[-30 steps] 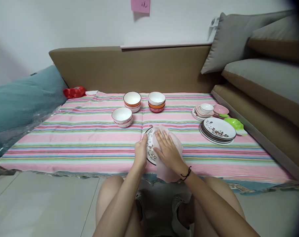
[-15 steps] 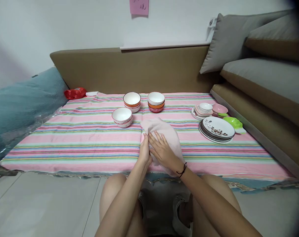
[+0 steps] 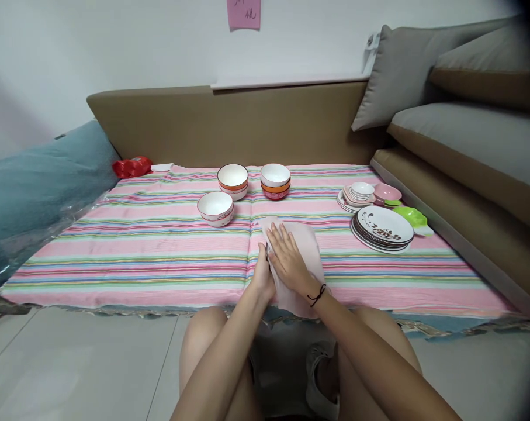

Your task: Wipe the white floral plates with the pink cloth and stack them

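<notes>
A pale pink cloth [image 3: 306, 245] hangs over a dish whose dark rim [image 3: 267, 251] shows at its left side; the cloth hides the rest, so I cannot tell whether it is a bowl or a plate. My left hand [image 3: 263, 275] grips that edge, thumb up and fingers underneath. Flat on top of the cloth lies my right hand [image 3: 287, 257], its fingers stretched out and pressing. Farther off stand a white bowl with a red rim [image 3: 215, 209], a left stack of bowls [image 3: 233, 181] and a right stack of bowls [image 3: 276, 181].
On the right are a stack of dark-edged plates [image 3: 382, 228], small white dishes [image 3: 361, 192], a pink bowl [image 3: 387, 193] and a green dish [image 3: 412, 217]. A red package [image 3: 132, 167] lies at the back left. Cushions [image 3: 466, 134] border the striped cloth [image 3: 137, 251] on the right.
Both hands have shifted slightly right with the cloth. The cloth's far edge has dropped nearer to me, and a dark rim now shows beside my left thumb.
</notes>
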`<state>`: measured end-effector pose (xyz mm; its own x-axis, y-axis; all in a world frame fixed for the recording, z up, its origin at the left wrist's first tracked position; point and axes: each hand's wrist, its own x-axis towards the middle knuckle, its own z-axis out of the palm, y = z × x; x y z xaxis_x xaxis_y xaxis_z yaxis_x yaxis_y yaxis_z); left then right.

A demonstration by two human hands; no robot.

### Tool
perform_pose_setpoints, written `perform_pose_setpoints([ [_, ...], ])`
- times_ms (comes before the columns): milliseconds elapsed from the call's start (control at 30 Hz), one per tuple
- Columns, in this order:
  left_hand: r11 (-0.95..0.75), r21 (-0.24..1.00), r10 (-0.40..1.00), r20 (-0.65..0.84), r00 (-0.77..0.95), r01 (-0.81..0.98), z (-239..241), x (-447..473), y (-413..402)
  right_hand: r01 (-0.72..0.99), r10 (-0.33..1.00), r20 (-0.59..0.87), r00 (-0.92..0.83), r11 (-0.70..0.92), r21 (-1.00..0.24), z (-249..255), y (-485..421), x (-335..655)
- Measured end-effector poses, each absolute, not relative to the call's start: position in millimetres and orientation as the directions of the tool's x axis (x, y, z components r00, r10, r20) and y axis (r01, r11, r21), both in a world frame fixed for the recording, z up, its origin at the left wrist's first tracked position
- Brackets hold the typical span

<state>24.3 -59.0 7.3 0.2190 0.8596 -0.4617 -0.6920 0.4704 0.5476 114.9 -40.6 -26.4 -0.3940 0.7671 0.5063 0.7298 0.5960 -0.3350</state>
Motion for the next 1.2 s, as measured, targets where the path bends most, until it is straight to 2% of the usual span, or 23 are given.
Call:
perform_pose_setpoints([
  [100,0.453,0.521,0.868,-0.443,0.225,-0.724,7,22,-57,0.697,0.768,0.486,-0.418,0.614,-0.371,-25,-47,112],
  [267,0.342,0.581,0.916,-0.382,0.123,-0.739,3,23,-55,0.675,0.760,0.488,-0.429,0.629,-0.387,-17,-52,111],
  [467,0.362,0.614,0.921,-0.351,0.168,-0.701,13,25,-60,0.675,0.764,0.507,-0.399,0.619,-0.402,-12,-48,115],
  [600,0.447,0.608,0.885,-0.408,0.224,-0.656,21,33,-68,0.731,0.752,0.595,-0.286,0.572,-0.372,-7,-51,117],
  [733,0.474,0.681,0.876,-0.433,0.214,-0.558,21,41,-72,0.803,0.713,0.688,-0.137,0.487,-0.344,-3,-54,118],
  [900,0.333,0.789,0.939,-0.324,0.111,-0.516,14,44,-74,0.873,0.742,0.640,-0.202,0.433,-0.226,3,-43,124],
  [1000,0.344,0.829,0.934,-0.351,0.069,-0.441,11,42,-77,0.907,0.807,0.573,-0.143,0.339,-0.251,6,-32,129],
  [1100,0.393,0.825,0.915,-0.396,0.080,-0.407,12,37,-79,0.938,0.875,0.483,0.041,0.132,-0.320,8,-22,136],
  [1200,0.396,0.802,0.914,-0.391,0.107,-0.447,14,32,-78,0.940,0.896,0.408,0.176,-0.029,-0.341,10,-18,146],
])
